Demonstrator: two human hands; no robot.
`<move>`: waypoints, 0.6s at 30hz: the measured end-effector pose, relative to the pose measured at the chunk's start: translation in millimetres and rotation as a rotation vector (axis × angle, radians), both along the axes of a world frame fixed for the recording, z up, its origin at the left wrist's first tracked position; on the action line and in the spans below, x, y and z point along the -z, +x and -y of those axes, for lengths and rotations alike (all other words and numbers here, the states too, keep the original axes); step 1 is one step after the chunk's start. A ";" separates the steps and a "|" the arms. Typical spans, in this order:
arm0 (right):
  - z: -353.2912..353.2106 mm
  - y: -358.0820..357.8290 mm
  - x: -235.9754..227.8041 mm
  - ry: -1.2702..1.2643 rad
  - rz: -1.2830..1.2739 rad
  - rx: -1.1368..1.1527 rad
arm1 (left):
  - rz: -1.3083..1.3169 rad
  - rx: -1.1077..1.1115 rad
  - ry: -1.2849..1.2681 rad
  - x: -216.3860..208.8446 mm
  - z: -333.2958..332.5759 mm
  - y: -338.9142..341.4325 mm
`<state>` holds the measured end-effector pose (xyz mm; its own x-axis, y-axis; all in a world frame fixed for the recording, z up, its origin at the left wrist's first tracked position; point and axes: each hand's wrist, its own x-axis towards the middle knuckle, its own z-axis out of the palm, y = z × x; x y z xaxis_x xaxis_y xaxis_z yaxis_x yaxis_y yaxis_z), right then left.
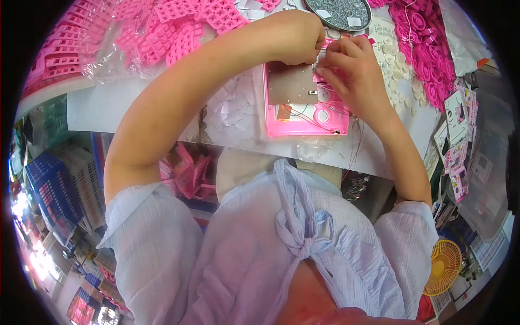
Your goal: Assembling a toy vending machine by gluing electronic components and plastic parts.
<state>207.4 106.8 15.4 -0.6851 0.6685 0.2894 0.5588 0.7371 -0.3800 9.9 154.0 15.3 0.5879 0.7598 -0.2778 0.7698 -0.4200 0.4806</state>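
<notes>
A bright pink plastic housing (pixel 277 128) lies on the work table in front of me. A flat brown-grey circuit board (pixel 292 85) sits over its upper left part, and thin wires run across its lower part beside a round white-and-pink piece (pixel 323 116). My left hand (pixel 301 37) is curled closed at the housing's far edge, its fingertips mostly hidden. Close beside it, my right hand (pixel 355 69) is bent with thumb and fingertips drawn together over the housing's upper right. Whatever is between the fingers of either hand is too small to make out.
Pink perforated plastic parts (pixel 179 32) pile up at the far left, by clear plastic film. A round tray of small screws (pixel 341 12) stands at the back. Pink ring-shaped parts (pixel 425 54) and white discs (pixel 398 59) lie right. White paper pieces (pixel 233 111) are left of the housing.
</notes>
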 end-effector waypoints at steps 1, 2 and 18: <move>-2.2 -0.9 -3.6 0.008 0.051 -0.045 | 0.009 -0.007 0.017 2.0 2.2 -0.3; -3.0 1.4 -6.6 0.000 0.041 -0.086 | 0.017 -0.015 0.034 4.1 4.1 -0.6; -25.8 17.7 -18.4 -0.312 0.089 -0.316 | 0.010 0.000 0.081 -1.1 12.3 -1.6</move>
<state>225.1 132.6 33.8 -0.8827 0.4685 0.0377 0.3656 0.7346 -0.5716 8.3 141.7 16.4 0.5904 0.7794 -0.2096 0.7651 -0.4577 0.4529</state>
